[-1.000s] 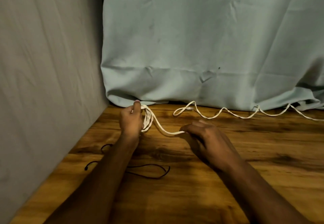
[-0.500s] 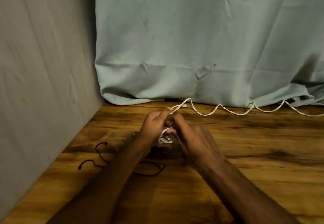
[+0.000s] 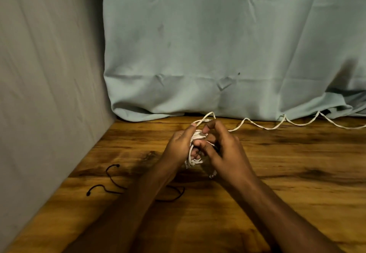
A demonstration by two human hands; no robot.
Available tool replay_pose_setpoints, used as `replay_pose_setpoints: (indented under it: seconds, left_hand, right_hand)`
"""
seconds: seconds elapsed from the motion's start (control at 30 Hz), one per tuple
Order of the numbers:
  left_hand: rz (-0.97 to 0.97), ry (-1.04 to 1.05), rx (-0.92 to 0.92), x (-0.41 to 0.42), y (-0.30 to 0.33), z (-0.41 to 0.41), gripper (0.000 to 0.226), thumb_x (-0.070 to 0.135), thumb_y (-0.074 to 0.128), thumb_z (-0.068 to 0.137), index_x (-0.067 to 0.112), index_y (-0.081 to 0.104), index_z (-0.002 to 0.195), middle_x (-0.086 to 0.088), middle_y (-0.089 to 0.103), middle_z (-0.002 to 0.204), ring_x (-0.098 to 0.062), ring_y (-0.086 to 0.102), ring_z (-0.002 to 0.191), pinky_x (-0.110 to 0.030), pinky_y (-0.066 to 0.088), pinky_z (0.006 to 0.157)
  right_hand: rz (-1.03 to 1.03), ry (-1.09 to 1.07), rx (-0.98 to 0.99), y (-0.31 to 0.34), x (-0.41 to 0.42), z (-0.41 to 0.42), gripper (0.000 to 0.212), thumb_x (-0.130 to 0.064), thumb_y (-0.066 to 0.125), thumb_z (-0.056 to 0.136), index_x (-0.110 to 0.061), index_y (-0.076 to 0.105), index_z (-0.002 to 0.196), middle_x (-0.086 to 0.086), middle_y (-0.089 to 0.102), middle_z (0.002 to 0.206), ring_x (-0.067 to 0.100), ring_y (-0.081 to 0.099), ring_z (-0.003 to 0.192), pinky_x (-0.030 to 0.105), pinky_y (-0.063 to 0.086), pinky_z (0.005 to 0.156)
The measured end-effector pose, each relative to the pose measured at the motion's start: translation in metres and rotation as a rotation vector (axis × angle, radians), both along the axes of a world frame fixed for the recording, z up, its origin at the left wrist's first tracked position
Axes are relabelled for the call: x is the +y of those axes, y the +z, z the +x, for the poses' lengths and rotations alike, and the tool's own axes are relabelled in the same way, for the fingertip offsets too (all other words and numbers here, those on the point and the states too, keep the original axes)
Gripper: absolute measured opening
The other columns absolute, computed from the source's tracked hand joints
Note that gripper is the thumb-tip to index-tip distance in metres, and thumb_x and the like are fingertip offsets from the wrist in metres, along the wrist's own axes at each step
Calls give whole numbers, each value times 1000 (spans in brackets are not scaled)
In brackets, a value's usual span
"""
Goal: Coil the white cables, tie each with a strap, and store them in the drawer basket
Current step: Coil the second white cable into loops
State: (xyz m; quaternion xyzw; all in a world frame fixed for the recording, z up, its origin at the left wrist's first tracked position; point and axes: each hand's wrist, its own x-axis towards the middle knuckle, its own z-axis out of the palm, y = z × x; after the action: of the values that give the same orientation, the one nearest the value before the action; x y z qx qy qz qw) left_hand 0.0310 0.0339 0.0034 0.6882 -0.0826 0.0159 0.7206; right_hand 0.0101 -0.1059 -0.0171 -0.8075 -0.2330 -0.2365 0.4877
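Coiling of white cable (image 3: 257, 124) at frame centre.
Left hand (image 3: 181, 143) grips coil; right hand (image 3: 221, 147) pinches strand; slack trails rightward, nearer right hand.

The bench (image 3: 277, 183) is wood with a dark, streaky grain and a faint sheen; the curtain (image 3: 217, 44) is matt, creased cloth; the white cable (image 3: 263, 126) looks smooth; the black cord (image 3: 111, 175) is thin and matt.

Wooden table (image 3: 277, 193): white cable (image 3: 263, 127) trails along the edge at 12 to 2 o'clock; black strap (image 3: 111, 181) lies at 9 o'clock.
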Motion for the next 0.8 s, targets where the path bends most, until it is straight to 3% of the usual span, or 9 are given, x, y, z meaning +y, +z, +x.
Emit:
replay_pose_setpoints:
  seconds: [0.13, 0.2, 0.27, 0.37, 0.43, 0.5, 0.57, 0.7, 0.8]
  left_hand:
    - [51, -74, -30, -1, -7, 4, 59, 33, 37, 107, 5, 61, 62, -5, 53, 40, -14, 49, 36, -24, 41, 47]
    - [33, -114, 19, -1, -9, 5, 54, 37, 39, 106, 3, 56, 68, -2, 47, 40, -12, 41, 32, -23, 38, 43]
    - [-42, -122, 75, -1, -9, 4, 49, 44, 43, 103, 8, 50, 72, 1, 43, 49, -7, 32, 32, -21, 29, 42]
    - [-108, -182, 148, -2, -4, 0, 48, 60, 52, 93, 16, 50, 72, 4, 42, 57, -4, 26, 35, -26, 25, 51]
    - [-117, -228, 187, -1, -2, -4, 51, 71, 58, 79, 20, 54, 73, 6, 41, 58, -4, 24, 35, -29, 30, 54]
    - [-106, -236, 191, -1, -2, -7, 54, 74, 60, 73, 20, 55, 73, 6, 37, 55, -6, 24, 35, -28, 39, 54]
    - [-34, -176, 171, -2, -4, -7, 57, 73, 60, 74, 17, 51, 69, 2, 34, 50, -9, 27, 36, -25, 41, 51]
    - [61, -6, 144, -1, -12, 2, 69, 72, 56, 83, 4, 56, 68, -12, 53, 50, -13, 46, 37, -18, 36, 41]
    - [36, 76, 37, 1, -18, 11, 76, 66, 60, 84, -10, 62, 77, -19, 63, 58, -15, 52, 39, -22, 39, 44]
  right_hand:
    - [213, 74, 90, -1, 1, 2, 22, -30, 77, 95, -30, 57, 105, 8, 77, 77, 33, 76, 65, 65, 58, 54]
    - [199, 6, 75, 1, 0, 2, 28, -38, 83, 86, -32, 60, 102, 4, 74, 70, 30, 72, 59, 55, 60, 56]
    - [148, -123, 27, 4, -5, 5, 34, -39, 91, 77, -34, 61, 92, -10, 62, 56, 10, 56, 48, 32, 49, 52]
    - [185, -221, 66, 4, -12, 9, 36, -36, 95, 73, -29, 62, 86, -12, 47, 48, 7, 37, 46, 28, 33, 49]
    - [150, -233, 84, 3, -12, 11, 35, -50, 88, 77, -28, 65, 90, -14, 59, 62, 7, 49, 53, 29, 42, 52]
    - [8, -219, 84, -2, -11, 15, 33, -66, 66, 85, -38, 70, 100, -11, 67, 94, 5, 66, 83, 36, 56, 75]
    - [14, -62, 196, -7, -5, 15, 37, -60, 51, 99, -31, 75, 104, -1, 72, 101, 12, 70, 96, 45, 57, 87]
    - [342, 160, 571, -9, 10, 11, 53, -46, 49, 107, -3, 75, 91, 19, 77, 82, 29, 74, 76, 39, 58, 75]
    - [523, 200, 728, -5, 13, 10, 59, -48, 59, 102, 10, 71, 102, 22, 74, 81, 33, 69, 77, 35, 55, 64]
